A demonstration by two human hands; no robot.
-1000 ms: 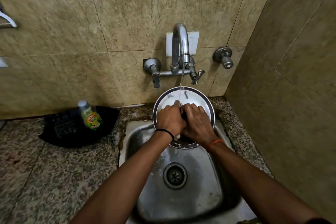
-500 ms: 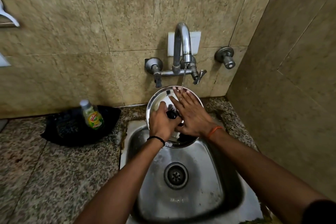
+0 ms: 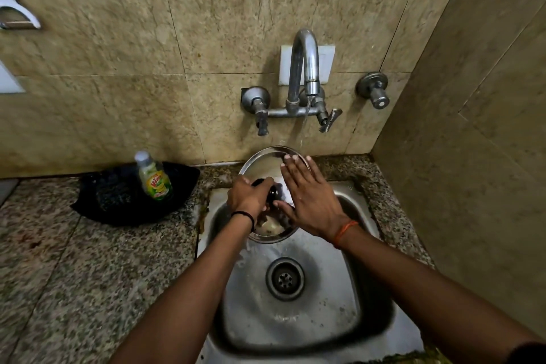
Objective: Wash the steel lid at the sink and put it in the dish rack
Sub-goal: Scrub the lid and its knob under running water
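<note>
The round steel lid point(image 3: 263, 163) is held tilted over the back of the steel sink point(image 3: 331, 298), its top side toward me. My left hand point(image 3: 249, 196) is closed around the lid's black knob. My right hand point(image 3: 307, 195) lies flat and spread on the lid's right half, fingers pointing up to the rim. A thin stream of water falls from the tap point(image 3: 304, 68) onto the lid's upper edge. Much of the lid is covered by both hands. No dish rack is in view.
A dish soap bottle point(image 3: 153, 176) stands on a black cloth point(image 3: 118, 195) on the speckled granite counter point(image 3: 74, 275) left of the sink. Tiled walls close in behind and at the right. A valve knob point(image 3: 373, 91) sticks out right of the tap.
The lid was turned from its pale underside to its knob side. My left hand took the knob; my right hand opened flat and slid across the lid's surface.
</note>
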